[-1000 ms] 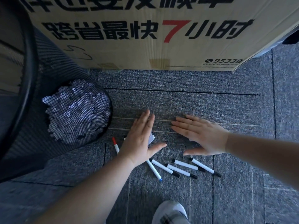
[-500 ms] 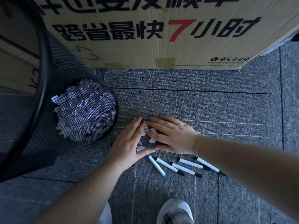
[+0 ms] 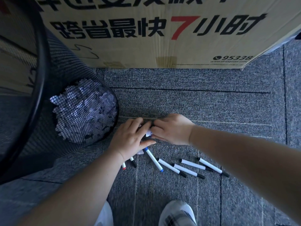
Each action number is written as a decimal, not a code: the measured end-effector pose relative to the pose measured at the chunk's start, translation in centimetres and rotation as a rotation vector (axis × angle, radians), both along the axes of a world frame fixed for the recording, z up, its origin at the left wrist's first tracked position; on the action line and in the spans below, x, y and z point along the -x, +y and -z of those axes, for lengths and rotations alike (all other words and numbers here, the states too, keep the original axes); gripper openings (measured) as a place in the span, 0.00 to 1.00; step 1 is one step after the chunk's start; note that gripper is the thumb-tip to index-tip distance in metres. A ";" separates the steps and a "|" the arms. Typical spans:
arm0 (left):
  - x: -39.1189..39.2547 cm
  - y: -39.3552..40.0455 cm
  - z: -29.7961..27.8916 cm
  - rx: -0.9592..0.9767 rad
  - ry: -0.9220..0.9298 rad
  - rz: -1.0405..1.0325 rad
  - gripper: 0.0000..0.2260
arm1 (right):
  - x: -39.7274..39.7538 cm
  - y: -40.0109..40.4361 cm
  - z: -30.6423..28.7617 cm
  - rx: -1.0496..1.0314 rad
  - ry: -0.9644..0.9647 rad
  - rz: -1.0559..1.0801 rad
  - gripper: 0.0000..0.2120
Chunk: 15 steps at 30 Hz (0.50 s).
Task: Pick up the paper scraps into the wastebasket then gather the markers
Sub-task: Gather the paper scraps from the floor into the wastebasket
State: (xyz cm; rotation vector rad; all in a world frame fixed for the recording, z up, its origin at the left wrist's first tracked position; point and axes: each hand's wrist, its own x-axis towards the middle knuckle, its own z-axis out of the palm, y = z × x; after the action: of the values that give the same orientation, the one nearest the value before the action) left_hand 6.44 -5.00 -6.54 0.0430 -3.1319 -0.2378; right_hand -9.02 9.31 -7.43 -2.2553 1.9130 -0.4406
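Observation:
My left hand (image 3: 128, 141) and my right hand (image 3: 172, 128) press together on the grey carpet, fingers curled around white paper scraps (image 3: 148, 133) that show only in the gap between them. One more scrap (image 3: 140, 152) peeks out under my left thumb. A black mesh wastebasket (image 3: 84, 110) stands just left of my hands, with many white scraps visible through its wall. Several white markers lie in front of my hands: a blue-capped one (image 3: 153, 158), black-capped ones (image 3: 189, 169), and a red-tipped one (image 3: 123, 165) partly hidden under my left wrist.
A big cardboard box (image 3: 146, 33) with printed lettering blocks the far side. My shoe (image 3: 177, 213) rests on the carpet near the bottom edge. Carpet tiles stretch to the right of the markers.
Both hands have swept inward from flat and apart to cupped together over the scraps. The loose scraps seen between the fingers are now mostly covered.

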 end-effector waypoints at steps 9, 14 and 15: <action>0.8 -0.3 -1.4 -0.001 -0.037 0.099 0.26 | 2.0 1.9 -0.2 -0.023 0.022 -0.032 0.11; -0.6 -0.8 -1.8 0.005 -0.074 0.169 0.24 | 1.9 3.5 0.0 0.053 0.029 0.032 0.07; -0.8 -1.0 -1.7 0.003 -0.075 0.177 0.27 | 1.8 3.8 0.1 0.054 0.030 0.035 0.07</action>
State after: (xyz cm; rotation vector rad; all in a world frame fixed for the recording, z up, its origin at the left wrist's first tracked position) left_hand 7.28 -5.96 -4.79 -0.2318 -3.2119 -0.2377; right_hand -10.83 13.15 -7.49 -2.2773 1.9812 -0.4712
